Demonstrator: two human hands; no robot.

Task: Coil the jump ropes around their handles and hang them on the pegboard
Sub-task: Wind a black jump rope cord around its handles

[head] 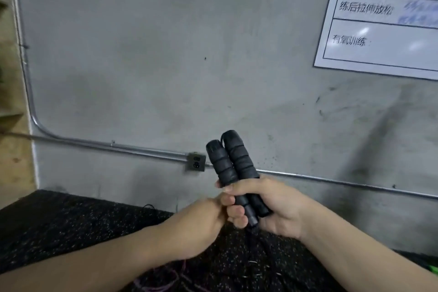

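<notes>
Two black jump-rope handles (233, 168) with ribbed foam grips stand side by side, tilted slightly left, in front of a grey wall. My right hand (267, 206) grips their lower ends, fingers curled round both. My left hand (199, 227) is just left of it, touching the right hand's fingers; its fingertips are hidden, so what it holds is unclear. The black rope itself is barely visible below the handles. A purple rope (161, 280) lies on the floor at the bottom.
The floor is black speckled rubber matting (71, 225). A metal conduit (118, 146) runs along the wall to a power socket (196, 161). A white printed chart (384, 19) hangs at upper right. Wooden shelving (9, 54) is at the left edge.
</notes>
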